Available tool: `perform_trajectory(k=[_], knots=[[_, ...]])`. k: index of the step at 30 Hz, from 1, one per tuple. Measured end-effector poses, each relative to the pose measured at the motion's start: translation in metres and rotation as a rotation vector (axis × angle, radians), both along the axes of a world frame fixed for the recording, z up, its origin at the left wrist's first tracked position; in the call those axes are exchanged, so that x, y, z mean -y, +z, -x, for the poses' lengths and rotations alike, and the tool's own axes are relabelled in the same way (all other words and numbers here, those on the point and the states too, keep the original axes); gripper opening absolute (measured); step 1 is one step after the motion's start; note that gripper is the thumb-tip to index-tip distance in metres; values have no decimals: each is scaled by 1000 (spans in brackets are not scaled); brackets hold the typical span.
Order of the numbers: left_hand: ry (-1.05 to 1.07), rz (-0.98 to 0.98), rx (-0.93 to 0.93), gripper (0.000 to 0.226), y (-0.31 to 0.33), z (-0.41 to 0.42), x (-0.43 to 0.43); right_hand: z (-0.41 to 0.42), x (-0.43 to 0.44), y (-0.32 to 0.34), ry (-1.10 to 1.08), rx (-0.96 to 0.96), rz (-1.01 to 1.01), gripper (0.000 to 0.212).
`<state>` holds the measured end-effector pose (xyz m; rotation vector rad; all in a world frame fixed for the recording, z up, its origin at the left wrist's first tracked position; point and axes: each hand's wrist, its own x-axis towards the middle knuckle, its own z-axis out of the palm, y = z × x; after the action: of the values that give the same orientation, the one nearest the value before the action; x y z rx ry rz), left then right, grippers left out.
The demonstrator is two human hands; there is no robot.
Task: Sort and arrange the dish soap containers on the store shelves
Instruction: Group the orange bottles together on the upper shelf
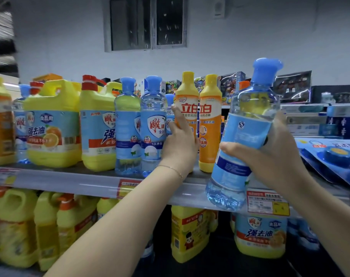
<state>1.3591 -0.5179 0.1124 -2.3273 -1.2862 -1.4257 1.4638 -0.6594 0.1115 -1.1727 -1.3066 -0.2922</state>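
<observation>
My right hand [278, 154] grips a clear blue dish soap bottle [248, 126] with a blue cap, tilted in the air in front of the top shelf [94, 182] at the right. My left hand [181, 142] is wrapped round the lower part of an orange bottle with a yellow cap [187, 100] that stands on the shelf. A second orange bottle [210, 120] stands right beside it. Two clear blue bottles [153, 124] stand just left of my left hand.
Big yellow jugs [52, 124] with red caps fill the left of the top shelf, and more yellow jugs [16, 226] sit on the shelf below. Blue blister packs [334, 154] lie at the right. Boxed toys [292, 86] stand behind the shelf.
</observation>
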Motion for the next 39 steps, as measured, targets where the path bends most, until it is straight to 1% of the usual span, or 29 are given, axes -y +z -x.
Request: perform_trajectory(k=[4,6,8,12,14,17,19,22,24,26,31,35,37,38,39], knots=[[-80,-56,20,96,3,10,14,-1,-7,14,-3,-40,-35,69],[-134,-123,83,96,8,18,27,-3,-12,22,-33,-40,-86,67],[-132,-200,111,97,14,30,39,-4,-20,28,-91,-9,-125,69],[-136,-276,121,102,20,60,52,7,-46,28,-167,46,-82,73],[-151,-267,130,100,20,74,52,16,-62,25,-202,105,-52,77],[-161,-205,146,97,15,93,45,31,-86,23,-230,178,-33,84],[-148,-174,135,96,11,106,39,41,-104,24,-280,188,7,89],[-150,-133,126,96,2,124,33,51,-128,21,-387,174,126,98],[-148,-117,116,96,-3,133,28,52,-140,16,-392,130,192,93],[-136,-120,97,98,-7,140,24,51,-147,11,-401,110,217,86],[-165,-129,82,99,-9,144,16,55,-155,10,-505,177,236,78],[-220,-134,106,99,-10,140,16,56,-142,5,-411,215,323,63],[-235,-138,109,99,-11,136,16,56,-130,4,-448,300,358,51],[-237,-136,108,99,-12,134,16,56,-122,2,-511,367,339,42],[-241,-132,107,99,-13,133,17,56,-114,2,-577,432,268,34]])
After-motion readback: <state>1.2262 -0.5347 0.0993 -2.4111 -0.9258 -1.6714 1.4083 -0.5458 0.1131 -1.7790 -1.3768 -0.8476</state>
